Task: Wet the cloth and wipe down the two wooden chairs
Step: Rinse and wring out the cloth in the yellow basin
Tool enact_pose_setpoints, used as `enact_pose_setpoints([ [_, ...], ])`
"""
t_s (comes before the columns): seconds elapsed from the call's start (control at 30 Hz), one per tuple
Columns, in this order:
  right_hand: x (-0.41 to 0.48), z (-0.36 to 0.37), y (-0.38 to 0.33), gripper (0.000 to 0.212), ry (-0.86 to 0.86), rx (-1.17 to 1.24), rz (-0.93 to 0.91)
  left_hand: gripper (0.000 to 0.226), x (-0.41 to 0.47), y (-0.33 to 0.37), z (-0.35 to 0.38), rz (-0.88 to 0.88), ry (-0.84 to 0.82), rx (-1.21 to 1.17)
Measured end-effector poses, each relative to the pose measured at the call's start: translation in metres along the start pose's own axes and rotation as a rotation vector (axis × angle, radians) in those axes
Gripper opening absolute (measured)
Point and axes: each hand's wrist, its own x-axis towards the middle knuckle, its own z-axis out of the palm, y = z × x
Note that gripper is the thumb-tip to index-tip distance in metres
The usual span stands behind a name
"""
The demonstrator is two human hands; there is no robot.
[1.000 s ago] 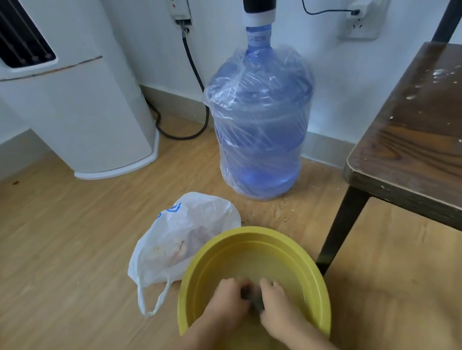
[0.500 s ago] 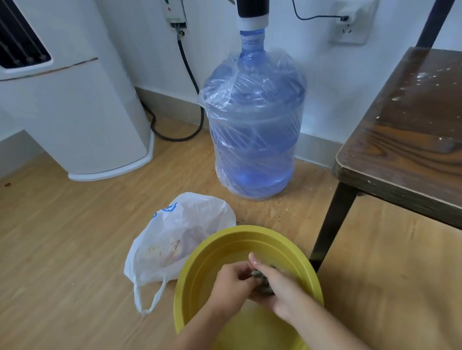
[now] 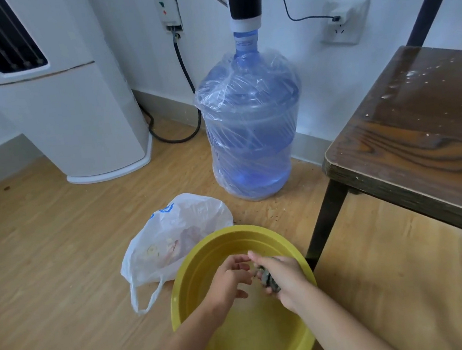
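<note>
A yellow plastic basin (image 3: 201, 252) with shallow water stands on the wooden floor in front of me. Both hands are over it. My right hand (image 3: 287, 278) is closed around a small grey wadded cloth (image 3: 267, 278), which pokes out between the fingers. My left hand (image 3: 229, 280) is just left of it, fingers loosely spread and holding nothing. One dark wooden chair (image 3: 419, 138) with black metal legs stands at the right, its seat speckled with white specks. A second chair is not in view.
A white plastic bag (image 3: 171, 238) lies against the basin's left rim. Behind it stands a large blue water jug (image 3: 251, 132) with a pump on top. A white floor appliance (image 3: 75, 111) and a black cable (image 3: 190, 122) are at the back left by the wall.
Both hands were clasped together on the cloth in the basin. Now the left hand has let go and opened, while the right hand keeps the cloth squeezed above the water.
</note>
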Motion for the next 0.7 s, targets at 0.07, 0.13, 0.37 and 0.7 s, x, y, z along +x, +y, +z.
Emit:
enact_pose_setpoints([
  [0.07,-0.0041,-0.0001,-0.0031,0.048,-0.006,0.01,0.048,0.046,0.0,-0.0001,0.0009,-0.019,-0.008,-0.028],
  [0.13,-0.0083,-0.0019,-0.0066,0.048,-0.043,-0.019,0.057,0.046,0.0,-0.0003,0.0031,-0.038,0.003,-0.049],
  [0.37,-0.0038,-0.0064,-0.0042,0.042,-0.101,-0.036,0.027,0.039,0.0037,0.0012,0.0044,-0.086,-0.009,-0.098],
  [0.7,-0.0077,-0.0052,-0.0111,0.059,0.031,-0.167,0.069,0.062,0.0051,0.004,0.007,-0.109,-0.066,-0.2],
])
